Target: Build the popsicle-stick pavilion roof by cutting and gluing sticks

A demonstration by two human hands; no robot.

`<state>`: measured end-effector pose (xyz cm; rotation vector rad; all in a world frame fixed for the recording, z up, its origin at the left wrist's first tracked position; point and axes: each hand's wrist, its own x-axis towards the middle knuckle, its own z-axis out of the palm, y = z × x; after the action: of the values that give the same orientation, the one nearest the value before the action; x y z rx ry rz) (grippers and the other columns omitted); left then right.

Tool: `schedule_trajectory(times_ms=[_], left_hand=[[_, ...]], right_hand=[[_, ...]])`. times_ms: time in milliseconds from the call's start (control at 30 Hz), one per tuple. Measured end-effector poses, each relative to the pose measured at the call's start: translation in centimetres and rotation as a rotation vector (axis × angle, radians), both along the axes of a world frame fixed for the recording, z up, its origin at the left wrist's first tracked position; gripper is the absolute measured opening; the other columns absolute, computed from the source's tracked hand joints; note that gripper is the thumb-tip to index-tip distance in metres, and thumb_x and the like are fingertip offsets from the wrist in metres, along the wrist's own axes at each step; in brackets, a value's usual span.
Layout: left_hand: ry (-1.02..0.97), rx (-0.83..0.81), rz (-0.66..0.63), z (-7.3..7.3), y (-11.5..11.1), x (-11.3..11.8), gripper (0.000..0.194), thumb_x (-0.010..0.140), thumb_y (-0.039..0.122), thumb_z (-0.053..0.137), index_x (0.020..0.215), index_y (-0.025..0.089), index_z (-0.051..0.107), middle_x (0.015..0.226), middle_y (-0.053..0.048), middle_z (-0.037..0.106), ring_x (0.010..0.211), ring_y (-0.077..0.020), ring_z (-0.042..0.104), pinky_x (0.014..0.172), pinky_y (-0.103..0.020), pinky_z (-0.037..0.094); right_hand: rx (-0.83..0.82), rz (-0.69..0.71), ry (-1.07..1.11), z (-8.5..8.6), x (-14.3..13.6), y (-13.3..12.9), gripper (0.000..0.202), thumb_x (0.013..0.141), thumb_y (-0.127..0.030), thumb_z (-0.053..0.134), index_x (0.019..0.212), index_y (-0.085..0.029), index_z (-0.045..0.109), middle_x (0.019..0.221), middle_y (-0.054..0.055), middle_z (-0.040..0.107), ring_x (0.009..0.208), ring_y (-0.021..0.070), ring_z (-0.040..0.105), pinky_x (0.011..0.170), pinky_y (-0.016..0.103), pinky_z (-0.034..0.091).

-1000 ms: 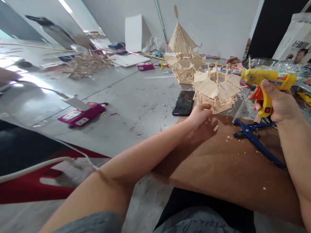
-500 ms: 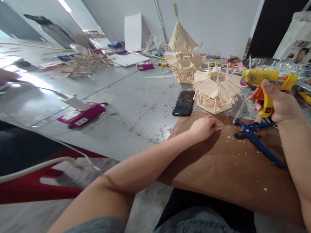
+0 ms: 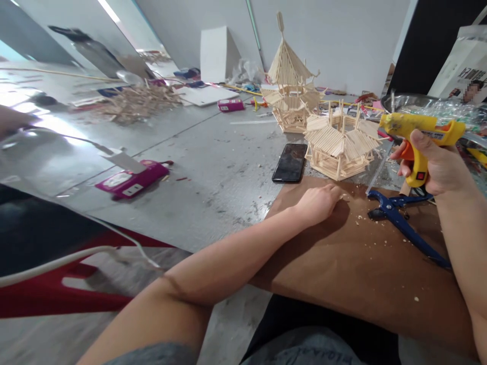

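Observation:
My right hand (image 3: 441, 162) is wrapped round a yellow hot glue gun (image 3: 414, 124), fingers at its orange trigger, nozzle pointing left. The gun is raised beside a small stick pavilion (image 3: 342, 144) with a sloped roof and upright posts. Just in front of that pavilion, my left hand (image 3: 319, 203) rests low over a brown board (image 3: 323, 263). Its fingers are curled together, and what they pinch, if anything, is hidden. Blue-handled cutters (image 3: 403, 223) lie on the board under the glue gun. Behind stands a taller stick pagoda (image 3: 291, 86) with a pointed roof.
A black phone (image 3: 289, 163) lies left of the pavilion. Purple power strips (image 3: 133, 180) and a heap of sticks (image 3: 140, 101) are on the grey table (image 3: 213, 172). At right is a metal bowl (image 3: 403, 99) beside clear plastic. Another person's hand (image 3: 15, 124) shows at far left.
The whole view has shifted slightly down and right. My left fingers have turned a little inward over the board; my right hand keeps the glue gun in nearly the same place.

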<state>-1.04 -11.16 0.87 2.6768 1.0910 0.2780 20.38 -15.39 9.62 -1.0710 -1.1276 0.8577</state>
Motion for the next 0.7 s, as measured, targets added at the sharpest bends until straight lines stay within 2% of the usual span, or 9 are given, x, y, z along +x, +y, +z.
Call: schedule_trajectory(times_ms=[133,300,400,500,567,633,700], left_hand=[[-0.355,-0.179,0.128,0.5,0.7,-0.4,0.014,0.082,0.019,0.043,0.075,0.017,0.054,0.068,-0.001,0.059,0.061,-0.0109,0.051,0.059,-0.021,0.036],[-0.726,-0.497,0.225,1.4,1.0,-0.6,0.024,0.085,0.027,0.042,0.063,0.017,0.047,0.049,0.005,0.045,0.042,-0.0046,0.036,0.045,-0.017,0.028],[-0.884,-0.740,0.267,1.9,0.8,-0.4,0.028,0.087,0.028,0.041,0.062,0.016,0.046,0.043,0.007,0.038,0.034,-0.0027,0.029,0.038,-0.017,0.022],[-0.987,-0.912,0.288,2.2,0.5,-0.4,0.031,0.085,0.034,0.047,0.061,0.015,0.047,0.041,0.007,0.037,0.032,-0.0016,0.027,0.035,-0.016,0.018],[-1.041,-0.980,0.268,2.3,0.3,-0.3,0.033,0.082,0.039,0.052,0.060,0.015,0.047,0.041,0.007,0.038,0.032,-0.0014,0.028,0.034,-0.016,0.017],[-1.089,-1.008,0.236,2.3,0.1,-0.3,0.035,0.079,0.042,0.055,0.059,0.015,0.047,0.042,0.007,0.039,0.033,-0.0013,0.030,0.034,-0.015,0.019],[-1.121,-1.000,0.207,2.2,-0.2,-0.2,0.037,0.077,0.044,0.057,0.058,0.015,0.046,0.042,0.007,0.040,0.033,-0.0013,0.032,0.034,-0.015,0.020]], right_hand=[[-0.041,-0.032,-0.009,0.2,-0.3,-0.2,0.033,0.060,-0.045,0.071,0.075,-0.018,0.060,0.059,0.001,0.059,0.042,0.0091,0.048,0.038,0.027,0.036],[-0.057,-0.015,-0.038,0.2,-0.8,-0.4,0.033,0.061,-0.045,0.071,0.077,-0.018,0.060,0.058,0.000,0.060,0.040,0.0093,0.048,0.037,0.026,0.036],[-0.067,0.005,-0.091,0.0,-1.1,-0.5,0.029,0.064,-0.042,0.070,0.078,-0.019,0.060,0.060,0.001,0.062,0.037,0.0089,0.046,0.035,0.025,0.034],[-0.063,-0.008,-0.149,-0.4,-1.6,-0.6,0.024,0.063,-0.038,0.071,0.073,-0.018,0.062,0.064,0.001,0.063,0.038,0.0075,0.046,0.035,0.024,0.033],[-0.043,-0.006,-0.165,-0.9,-2.2,-0.5,0.021,0.061,-0.033,0.073,0.071,-0.018,0.063,0.069,0.001,0.064,0.044,0.0075,0.050,0.041,0.024,0.040],[-0.019,0.007,-0.170,-1.7,-3.0,-0.4,0.020,0.059,-0.029,0.074,0.073,-0.020,0.063,0.074,0.000,0.064,0.057,0.0097,0.057,0.057,0.026,0.049],[-0.022,0.028,-0.203,-2.6,-3.9,-0.3,0.018,0.062,-0.029,0.072,0.075,-0.022,0.063,0.079,-0.001,0.065,0.072,0.0128,0.061,0.074,0.031,0.050]])
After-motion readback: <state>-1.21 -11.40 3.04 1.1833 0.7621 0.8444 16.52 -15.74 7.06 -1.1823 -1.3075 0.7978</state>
